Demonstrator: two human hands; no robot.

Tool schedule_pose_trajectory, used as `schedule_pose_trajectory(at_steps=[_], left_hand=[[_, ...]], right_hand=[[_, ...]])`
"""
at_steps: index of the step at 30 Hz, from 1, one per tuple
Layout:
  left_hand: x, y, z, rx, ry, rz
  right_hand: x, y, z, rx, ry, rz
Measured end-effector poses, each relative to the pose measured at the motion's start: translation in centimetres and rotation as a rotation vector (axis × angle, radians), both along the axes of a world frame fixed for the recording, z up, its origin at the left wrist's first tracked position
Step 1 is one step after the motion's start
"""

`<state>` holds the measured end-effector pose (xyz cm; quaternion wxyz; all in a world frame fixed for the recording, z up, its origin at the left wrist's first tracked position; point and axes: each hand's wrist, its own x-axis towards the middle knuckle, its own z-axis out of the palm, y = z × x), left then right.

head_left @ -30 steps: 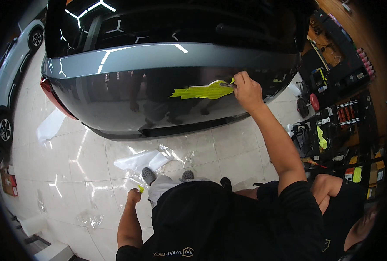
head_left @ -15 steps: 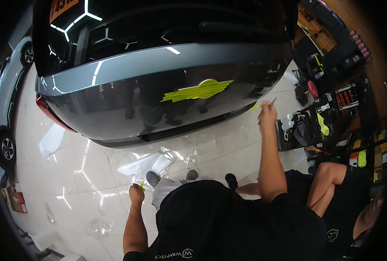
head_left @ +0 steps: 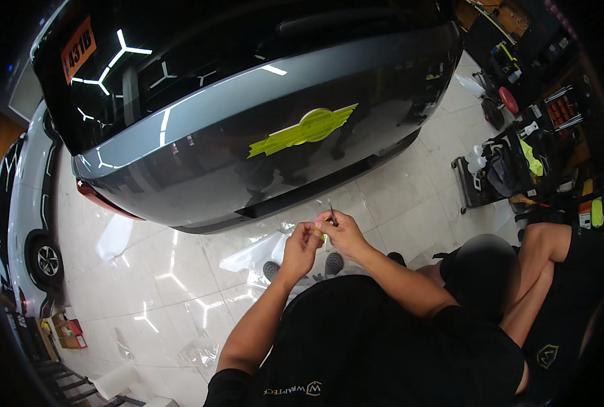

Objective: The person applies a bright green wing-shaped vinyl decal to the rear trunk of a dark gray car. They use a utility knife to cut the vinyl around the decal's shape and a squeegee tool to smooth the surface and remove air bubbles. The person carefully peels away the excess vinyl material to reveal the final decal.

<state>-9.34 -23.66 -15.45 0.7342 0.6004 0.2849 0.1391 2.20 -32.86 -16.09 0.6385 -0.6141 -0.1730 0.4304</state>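
Observation:
My left hand and my right hand meet in front of my body, below the rear of a grey car. Both are closed, fingertips together around small pieces of yellow tape. From my right hand also juts a slim dark pen-like tool, pointing up. On the car's tailgate, yellow tape covers a winged shape with a round middle. Neither hand touches the car.
White film and clear scraps lie on the tiled floor. At right, a person in black crouches close beside me. Behind them stands a tool cart with bottles and cloths. A white car is parked at far left.
My right hand has come away from the car's right side with the yellow strip and tool. My left hand has risen from the lower left; both now meet at the middle.

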Motion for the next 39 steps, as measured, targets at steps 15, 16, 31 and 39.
schedule_pose_trajectory(at_steps=[15, 16, 31, 39], left_hand=[[-6.0, -1.7, -1.9, 0.232, 0.077, 0.276], [-6.2, -1.1, -2.5, 0.123, 0.048, 0.293], [-13.5, 0.8, -0.3, 0.099, 0.145, 0.023], [-16.2, 0.4, -3.8, -0.240, -0.046, 0.080]], right_hand=[[-5.7, -0.3, -1.9, -0.169, -0.191, 0.251], [-6.1, -0.2, -1.4, -0.159, -0.186, 0.250], [-15.9, 0.4, 1.0, -0.221, -0.694, -0.040], [-17.8, -0.3, -1.7, -0.229, -0.876, 0.177]])
